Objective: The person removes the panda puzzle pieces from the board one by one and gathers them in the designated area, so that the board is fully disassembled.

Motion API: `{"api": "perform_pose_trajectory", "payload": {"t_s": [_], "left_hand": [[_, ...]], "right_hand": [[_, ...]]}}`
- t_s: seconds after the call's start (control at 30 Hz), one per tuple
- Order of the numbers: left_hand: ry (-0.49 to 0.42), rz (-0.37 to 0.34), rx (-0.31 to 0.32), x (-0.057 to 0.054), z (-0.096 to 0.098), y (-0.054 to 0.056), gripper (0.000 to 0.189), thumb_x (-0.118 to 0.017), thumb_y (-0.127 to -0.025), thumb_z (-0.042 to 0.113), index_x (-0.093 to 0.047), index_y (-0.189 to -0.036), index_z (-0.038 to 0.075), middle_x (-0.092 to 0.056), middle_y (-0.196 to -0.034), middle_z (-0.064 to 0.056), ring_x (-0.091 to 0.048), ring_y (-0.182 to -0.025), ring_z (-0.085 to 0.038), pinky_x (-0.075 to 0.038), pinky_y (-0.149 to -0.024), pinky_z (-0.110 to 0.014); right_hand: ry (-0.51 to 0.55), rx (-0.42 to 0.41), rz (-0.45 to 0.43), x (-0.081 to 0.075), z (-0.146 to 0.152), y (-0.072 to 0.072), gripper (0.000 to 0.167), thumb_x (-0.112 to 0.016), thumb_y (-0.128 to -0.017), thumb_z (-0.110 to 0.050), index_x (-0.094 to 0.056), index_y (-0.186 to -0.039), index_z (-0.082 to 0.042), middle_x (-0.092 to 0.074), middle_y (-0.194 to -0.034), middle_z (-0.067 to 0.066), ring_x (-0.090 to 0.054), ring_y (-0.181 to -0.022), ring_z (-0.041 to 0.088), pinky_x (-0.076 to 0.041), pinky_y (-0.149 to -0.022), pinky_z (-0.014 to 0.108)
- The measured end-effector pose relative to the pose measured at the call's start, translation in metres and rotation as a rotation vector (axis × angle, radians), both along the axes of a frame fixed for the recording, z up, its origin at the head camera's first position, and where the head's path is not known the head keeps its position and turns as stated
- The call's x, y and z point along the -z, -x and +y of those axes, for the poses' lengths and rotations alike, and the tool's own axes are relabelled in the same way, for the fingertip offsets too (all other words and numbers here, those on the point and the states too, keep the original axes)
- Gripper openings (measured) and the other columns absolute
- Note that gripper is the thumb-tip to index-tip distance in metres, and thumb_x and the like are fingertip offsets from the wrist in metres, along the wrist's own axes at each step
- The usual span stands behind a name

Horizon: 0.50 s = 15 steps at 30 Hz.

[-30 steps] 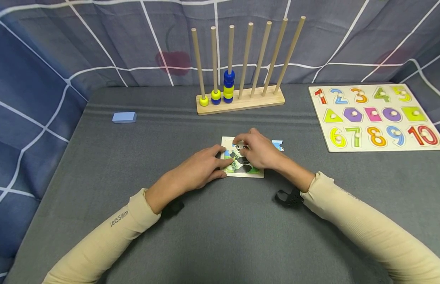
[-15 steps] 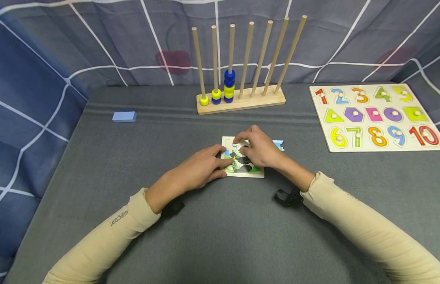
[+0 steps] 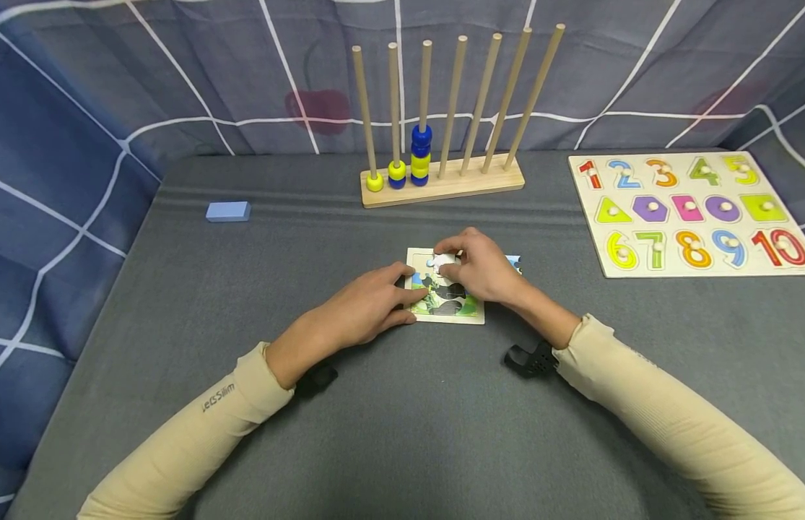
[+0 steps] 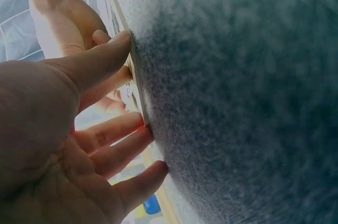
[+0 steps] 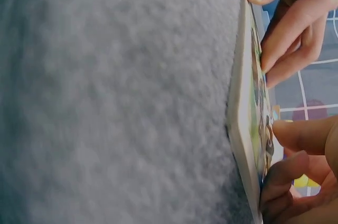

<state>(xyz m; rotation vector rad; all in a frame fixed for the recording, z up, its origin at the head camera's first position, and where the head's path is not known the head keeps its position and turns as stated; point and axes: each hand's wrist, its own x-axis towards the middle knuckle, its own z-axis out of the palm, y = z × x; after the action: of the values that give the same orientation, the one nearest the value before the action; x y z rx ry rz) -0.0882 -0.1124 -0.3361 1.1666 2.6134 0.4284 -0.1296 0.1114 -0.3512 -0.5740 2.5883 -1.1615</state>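
Observation:
A small wooden jigsaw puzzle (image 3: 463, 319) with a panda picture in a pale frame lies on the grey cloth. My left hand (image 3: 368, 307) rests along its left side, index finger extended onto the picture and thumb at the near left corner. In the left wrist view, fingertips (image 4: 138, 121) touch the frame's edge. My right hand (image 3: 483, 269) pinches a puzzle piece (image 3: 443, 261), white with some blue, over the upper part of the picture. In the right wrist view its thumb (image 5: 301, 135) is close over the board. Another blue piece (image 3: 515, 261) lies partly hidden behind the right hand.
A wooden peg stand (image 3: 444, 189) with blue and yellow beads on three pegs stands behind the puzzle. To the right lies a number and shape board (image 3: 691, 267). A blue block (image 3: 228, 211) sits at left. A checked curtain (image 3: 246, 79) hangs behind.
My right hand has shifted slightly right and away from the picture, and more of the pinched puzzle piece now shows. My left hand stays in place on the puzzle.

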Motion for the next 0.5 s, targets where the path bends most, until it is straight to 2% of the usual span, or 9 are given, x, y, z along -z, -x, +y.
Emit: {"api": "perform_pose_trajectory", "payload": {"t_s": [0.17, 0.33, 0.5], "left_hand": [[0.0, 0.004, 0.003, -0.0007, 0.0007, -0.0002, 0.041, -0.066, -0.097, 0.027, -0.063, -0.135, 0.011, -0.051, -0.136, -0.019, -0.058, -0.114, -0.03, -0.049, -0.094, -0.044], [-0.011, -0.004, -0.004, -0.0006, 0.0001, -0.0004, 0.042, -0.066, -0.097, 0.026, -0.062, -0.135, 0.01, -0.05, -0.137, -0.02, -0.058, -0.114, -0.031, -0.049, -0.094, -0.043], [0.001, -0.014, -0.01, -0.0014, 0.001, -0.0008, 0.043, -0.065, -0.097, 0.027, -0.061, -0.137, 0.01, -0.049, -0.138, -0.019, -0.057, -0.115, -0.03, -0.048, -0.095, -0.043]], "right_hand": [[0.09, -0.013, -0.029, 0.0001, 0.0041, 0.0008, 0.025, -0.066, -0.09, -0.001, -0.069, -0.114, -0.001, -0.057, -0.098, 0.015, -0.047, -0.072, 0.022, -0.04, -0.068, 0.036], [0.143, -0.018, -0.082, 0.0005, 0.0064, 0.0017, 0.026, -0.064, -0.091, 0.001, -0.07, -0.116, -0.004, -0.057, -0.086, 0.011, -0.046, -0.069, 0.022, -0.038, -0.065, 0.035], [0.161, 0.003, -0.101, 0.0024, 0.0092, 0.0023, 0.028, -0.065, -0.092, 0.0, -0.07, -0.119, -0.004, -0.058, -0.085, 0.01, -0.046, -0.07, 0.022, -0.038, -0.066, 0.034]]}}
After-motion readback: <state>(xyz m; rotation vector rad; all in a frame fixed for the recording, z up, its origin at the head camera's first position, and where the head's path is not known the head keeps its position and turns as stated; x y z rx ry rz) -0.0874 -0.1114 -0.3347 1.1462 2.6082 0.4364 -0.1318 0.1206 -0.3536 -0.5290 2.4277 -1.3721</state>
